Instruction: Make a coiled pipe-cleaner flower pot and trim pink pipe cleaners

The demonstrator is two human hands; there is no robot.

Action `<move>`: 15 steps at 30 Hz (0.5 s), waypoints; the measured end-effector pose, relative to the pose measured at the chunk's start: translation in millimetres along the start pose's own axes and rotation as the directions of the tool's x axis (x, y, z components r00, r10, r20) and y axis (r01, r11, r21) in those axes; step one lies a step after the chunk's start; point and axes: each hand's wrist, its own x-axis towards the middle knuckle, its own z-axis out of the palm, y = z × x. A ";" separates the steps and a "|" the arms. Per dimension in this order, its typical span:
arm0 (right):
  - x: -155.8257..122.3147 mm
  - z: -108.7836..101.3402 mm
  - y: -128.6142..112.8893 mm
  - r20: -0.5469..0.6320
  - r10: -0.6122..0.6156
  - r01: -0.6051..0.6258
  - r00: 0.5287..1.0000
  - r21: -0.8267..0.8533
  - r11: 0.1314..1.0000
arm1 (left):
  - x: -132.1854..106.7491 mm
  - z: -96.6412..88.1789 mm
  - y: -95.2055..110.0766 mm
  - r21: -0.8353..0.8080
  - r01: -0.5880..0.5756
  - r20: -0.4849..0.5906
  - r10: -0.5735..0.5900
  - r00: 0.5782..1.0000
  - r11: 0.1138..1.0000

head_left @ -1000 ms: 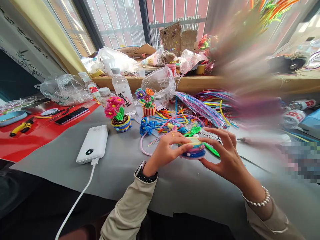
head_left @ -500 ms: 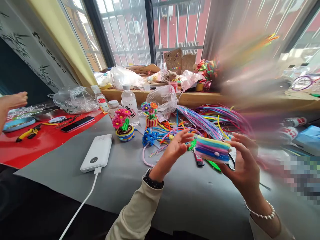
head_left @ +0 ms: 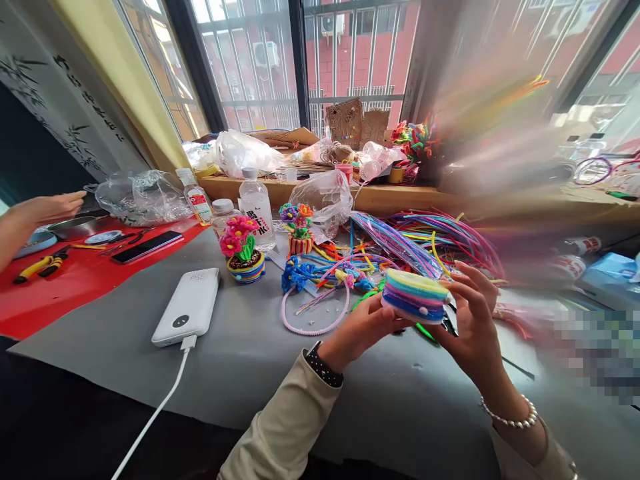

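Note:
A small round pot wrapped in coloured pipe cleaners (head_left: 415, 297) is held up over the grey tabletop. Its bands run yellow, light blue, purple, blue and pale pink, and a tiny white ball sits on its side. My right hand (head_left: 470, 327) grips it from the right, thumb below and fingers above. On the opposite side, my left hand (head_left: 357, 333) is closed against its lower left, with some fingertips hidden behind it. Blue pipe-cleaner flowers (head_left: 299, 273) and a pale pink beaded-looking loop (head_left: 313, 332) lie beyond my left hand.
Two flower pots, one with pink flowers (head_left: 245, 247) and one with a striped base (head_left: 300, 230), stand left of centre. A white power bank (head_left: 187, 307) trails a cable. Bundled pipe cleaners (head_left: 400, 243) lie behind. Another person's hand (head_left: 55, 207) is over the red mat (head_left: 65, 293).
My left hand, earlier open and apart from the pot, has come in and closed on its left side. The pot has shifted slightly left. The other person's hand has moved right.

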 end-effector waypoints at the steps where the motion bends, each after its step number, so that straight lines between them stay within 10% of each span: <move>1: 0.5 0.6 0.7 0.003 -0.002 0.002 1.000 -0.020 1.000 | 0.1 -0.4 0.4 0.033 -0.006 -0.028 0.007 1.000 0.999; 15: -0.6 14.2 2.2 0.066 -0.096 0.113 0.993 -0.363 0.925 | 6.5 3.2 -17.3 0.447 -0.131 -0.327 0.299 0.897 0.885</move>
